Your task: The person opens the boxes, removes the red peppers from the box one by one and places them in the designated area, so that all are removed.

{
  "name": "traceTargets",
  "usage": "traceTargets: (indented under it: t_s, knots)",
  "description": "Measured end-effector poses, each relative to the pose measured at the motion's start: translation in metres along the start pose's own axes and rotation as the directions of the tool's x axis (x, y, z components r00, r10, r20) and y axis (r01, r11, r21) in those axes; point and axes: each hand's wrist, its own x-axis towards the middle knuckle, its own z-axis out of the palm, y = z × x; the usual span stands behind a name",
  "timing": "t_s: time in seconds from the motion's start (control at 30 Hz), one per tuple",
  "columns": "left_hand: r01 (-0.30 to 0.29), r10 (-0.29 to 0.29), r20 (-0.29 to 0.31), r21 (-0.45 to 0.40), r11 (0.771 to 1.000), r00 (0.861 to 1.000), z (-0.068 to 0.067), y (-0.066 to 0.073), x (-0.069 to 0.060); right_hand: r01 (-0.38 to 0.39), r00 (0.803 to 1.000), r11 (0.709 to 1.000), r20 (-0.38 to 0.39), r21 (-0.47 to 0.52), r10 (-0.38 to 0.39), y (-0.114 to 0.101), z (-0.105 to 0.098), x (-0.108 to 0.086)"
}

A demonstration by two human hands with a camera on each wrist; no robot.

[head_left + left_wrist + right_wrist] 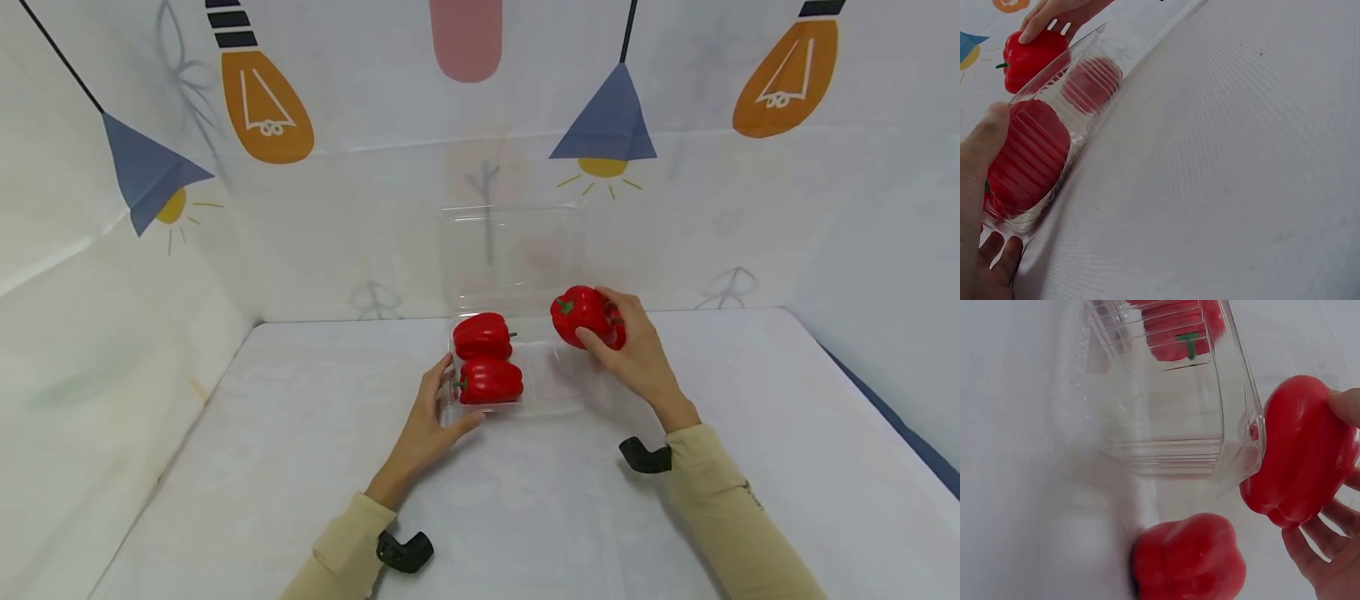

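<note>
My right hand [633, 342] grips a red bell pepper [576, 315], green stem facing left, in the air at the right end of a clear plastic container [551, 375]. Two more red bell peppers lie in the container's left part, a rear one [482, 336] and a front one [491, 382]. Around the container's left end, my left hand [427, 425] holds it, thumb along the front wall [988, 134] and fingers at the side. Another bell pepper [1188, 559] sits on the table just right of the container, mostly hidden by the right hand in the head view.
The container's clear lid [513, 258] stands raised at the back, against a white curtain [360, 225] printed with lamps and bulbs. White cloth covers the table [300, 467]. Black curved wrist mounts [405, 552] stick out from both sleeves.
</note>
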Motion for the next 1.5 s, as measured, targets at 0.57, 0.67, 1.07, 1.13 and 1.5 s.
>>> traceTargets:
  t_s: [0.57, 0.67, 1.07, 1.13, 1.5]
  knots:
    - [-0.061, 0.061, 0.009, 0.014, 0.998, 0.998, 0.004, -0.003, 0.003, -0.067, 0.996, 0.998, -0.059, -0.006, 0.066, 0.010, -0.011, -0.002]
    - [-0.073, 0.073, 0.007, 0.000, 0.997, 0.997, 0.004, -0.004, 0.004, -0.063, 0.993, 0.998, -0.095, 0.000, 0.063, 0.011, -0.014, -0.001]
    - [-0.072, 0.071, -0.021, -0.016, 0.997, 0.997, 0.001, -0.004, 0.003, -0.129, 0.975, 0.992, -0.180, 0.008, 0.128, 0.015, -0.022, 0.001]
    - [-0.076, 0.076, -0.028, -0.008, 0.997, 0.997, 0.000, -0.004, 0.002, -0.145, 0.972, 0.989, -0.188, 0.008, 0.144, 0.015, -0.024, 0.001]
    - [-0.022, 0.024, -0.038, 0.048, 0.999, 0.999, -0.001, 0.000, 0.001, -0.224, 0.957, 0.974, -0.183, 0.036, 0.227, 0.017, -0.028, 0.001]
